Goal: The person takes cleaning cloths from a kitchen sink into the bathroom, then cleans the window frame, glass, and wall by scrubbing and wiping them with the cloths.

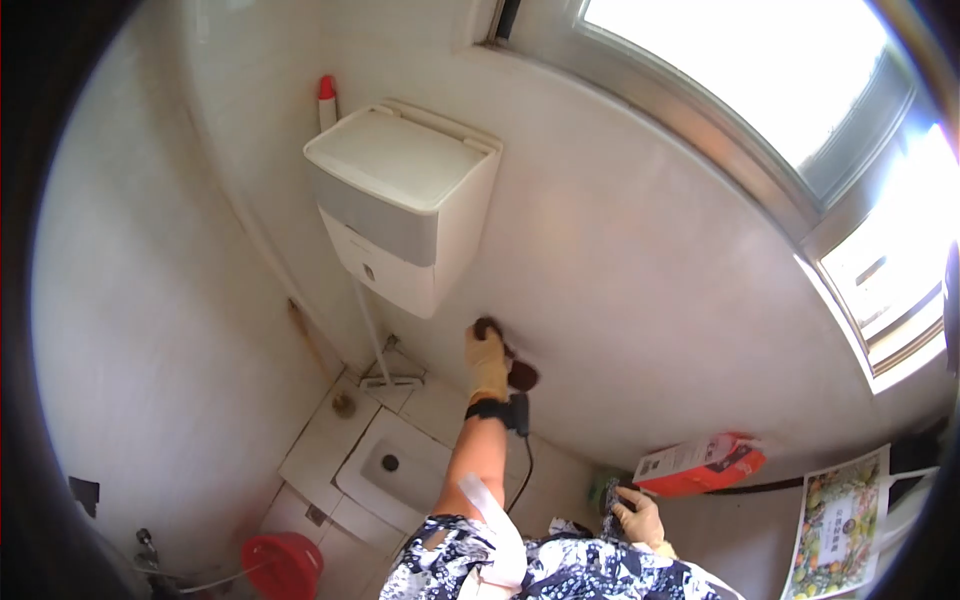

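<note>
My left hand, in a pale yellow glove, reaches out to the white wall below the box. Its fingers are closed on a dark brown rounded thing, pressed at the wall; its kind does not show. Just to the right, a dark reddish-brown round patch or pad shows by the wrist, partly behind the hand. My right hand, also gloved, is low at the right near my body. Its fingers curl by a dark, shiny thing that I cannot make out.
A white and grey wall box hangs above my left hand. Below are a squat toilet, a white-handled squeegee and a red bucket. A red and white carton and a printed bag stand right, under the window.
</note>
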Motion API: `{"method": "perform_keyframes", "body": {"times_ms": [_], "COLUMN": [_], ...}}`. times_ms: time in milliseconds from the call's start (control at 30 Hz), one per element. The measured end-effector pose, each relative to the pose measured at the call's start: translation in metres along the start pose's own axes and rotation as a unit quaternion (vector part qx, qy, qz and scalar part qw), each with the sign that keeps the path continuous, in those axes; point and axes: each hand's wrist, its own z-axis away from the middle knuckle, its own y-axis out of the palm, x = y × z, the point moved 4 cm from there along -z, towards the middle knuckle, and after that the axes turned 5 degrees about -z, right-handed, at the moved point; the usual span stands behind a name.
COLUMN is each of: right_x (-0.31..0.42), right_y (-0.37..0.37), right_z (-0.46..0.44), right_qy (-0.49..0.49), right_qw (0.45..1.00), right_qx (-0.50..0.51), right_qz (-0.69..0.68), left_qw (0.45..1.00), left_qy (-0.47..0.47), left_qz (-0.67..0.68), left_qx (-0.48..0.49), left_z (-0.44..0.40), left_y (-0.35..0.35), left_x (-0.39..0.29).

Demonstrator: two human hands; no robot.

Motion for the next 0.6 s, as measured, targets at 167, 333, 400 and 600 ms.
{"method": "perform_keyframes", "body": {"times_ms": [167, 333, 400, 600], "right_x": [-0.056, -0.097, -0.115, -0.105], "right_y": [-0.007, -0.005, -0.004, -0.004], "right_z": [0.01, 0.024, 0.021, 0.01], "right_qy": [0.054, 0.103, 0.132, 0.127], "right_qw": [0.997, 0.992, 0.983, 0.984], "right_qx": [-0.04, -0.062, -0.03, -0.022], "right_qz": [-0.039, -0.047, -0.124, -0.121], "left_qw": [0.95, 0.927, 0.946, 0.937], "left_qy": [0.09, -0.153, -0.102, 0.332], "left_qz": [0.233, 0.338, 0.305, 0.104], "left_qx": [0.187, 0.063, 0.035, 0.014], "left_z": [-0.083, -0.127, -0.107, 0.059], "left_y": [-0.058, 0.002, 0.026, 0.102], "left_x": [0.081, 0.134, 0.113, 0.014]}}
